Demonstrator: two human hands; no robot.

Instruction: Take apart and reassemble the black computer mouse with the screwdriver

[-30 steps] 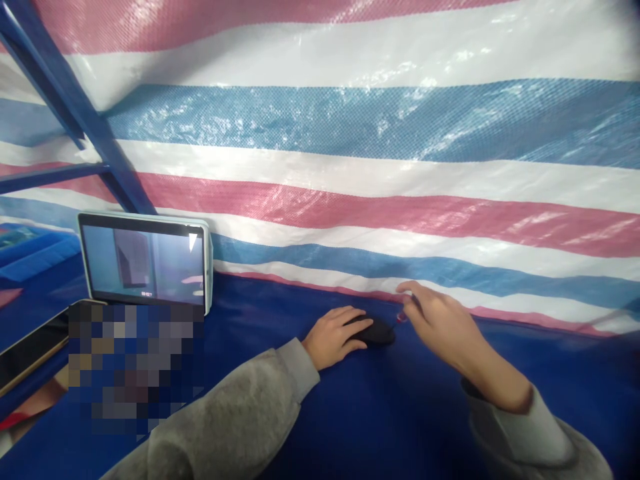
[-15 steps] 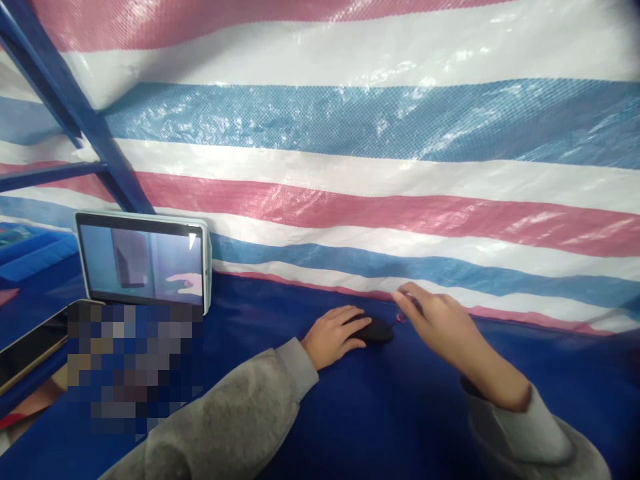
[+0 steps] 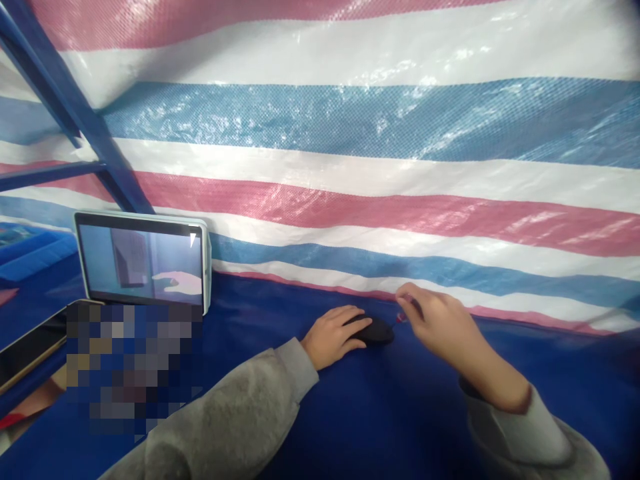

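Note:
A small black oval object (image 3: 376, 330) lies on the blue cloth-covered table (image 3: 390, 413) near its far edge. My left hand (image 3: 333, 335) rests on the object's left side with fingers curled over it, holding it down. My right hand (image 3: 440, 320) hovers just right of it, thumb and fingers pinched on a small reddish thing (image 3: 401, 317) that touches the object's right end. Both arms wear grey sleeves.
A tablet (image 3: 143, 261) with a lit screen leans against the striped red, white and blue tarp (image 3: 350, 167) at the left. A blue metal frame (image 3: 65, 107) rises at the upper left. A flat dark device (image 3: 27, 350) lies at the left edge.
Both hands stay almost still on the black object. The picture on the tablet screen has shifted, now showing a hand shape.

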